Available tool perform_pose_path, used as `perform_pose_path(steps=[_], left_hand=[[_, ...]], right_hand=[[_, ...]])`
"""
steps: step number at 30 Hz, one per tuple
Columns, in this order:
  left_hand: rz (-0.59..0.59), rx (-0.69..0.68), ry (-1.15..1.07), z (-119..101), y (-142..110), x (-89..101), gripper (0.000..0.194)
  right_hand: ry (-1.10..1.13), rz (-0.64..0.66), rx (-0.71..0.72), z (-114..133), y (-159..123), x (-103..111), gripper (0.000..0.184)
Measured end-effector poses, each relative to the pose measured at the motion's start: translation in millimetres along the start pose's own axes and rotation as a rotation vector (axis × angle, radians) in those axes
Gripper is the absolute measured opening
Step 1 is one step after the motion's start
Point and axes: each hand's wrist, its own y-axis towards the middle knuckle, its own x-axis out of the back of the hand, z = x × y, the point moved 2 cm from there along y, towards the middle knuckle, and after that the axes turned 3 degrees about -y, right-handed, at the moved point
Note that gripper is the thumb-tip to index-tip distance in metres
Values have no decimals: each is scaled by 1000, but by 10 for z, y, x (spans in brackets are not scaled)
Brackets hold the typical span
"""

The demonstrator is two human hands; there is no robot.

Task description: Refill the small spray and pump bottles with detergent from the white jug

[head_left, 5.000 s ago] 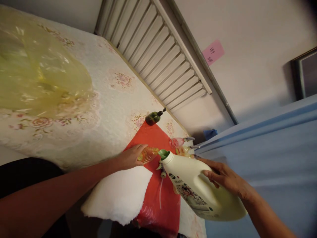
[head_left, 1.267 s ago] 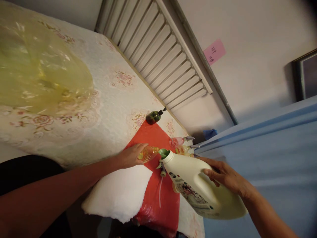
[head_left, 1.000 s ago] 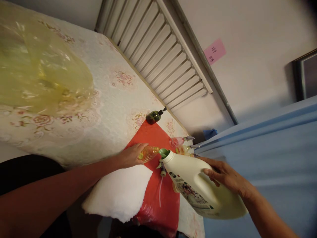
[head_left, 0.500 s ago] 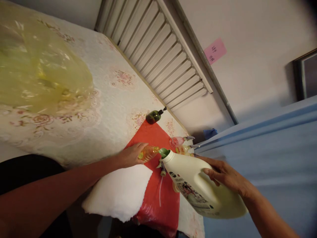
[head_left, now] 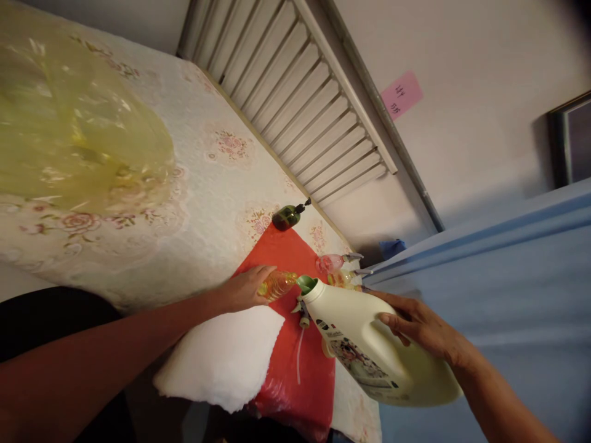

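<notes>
My left hand [head_left: 252, 288] is wrapped round a small clear bottle [head_left: 281, 285] of yellow-orange tint, above the red sheet [head_left: 305, 381]. My right hand [head_left: 415, 323] grips the handle of a large cream jug [head_left: 364, 344] with a printed label. The jug is tilted, and its green-lined mouth [head_left: 306, 284] meets or nearly meets the neck of the small bottle. Whether liquid is flowing I cannot tell. Below the mouth lies a spray trigger head [head_left: 303, 320] with a thin white tube [head_left: 300, 363] on the red sheet.
A white cloth [head_left: 226, 360] overlaps the red sheet. A dark green pump bottle [head_left: 286, 218] stands at the sheet's far corner. Pink [head_left: 329, 263] and yellow [head_left: 340, 278] spray bottles stand beyond the jug. A yellow plastic bag [head_left: 83, 135] lies left; a metal rack [head_left: 295, 92] runs behind.
</notes>
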Motion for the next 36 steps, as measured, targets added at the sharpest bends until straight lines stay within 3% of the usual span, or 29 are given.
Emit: perform_pose_path(steps=[19, 36], left_hand=[[-31, -30, -5, 105, 12, -64, 73], [-8, -2, -16, -14, 4, 2, 71]], right_hand=[[7, -1, 17, -24, 8, 3, 65], [15, 1, 10, 11, 6, 5, 67]])
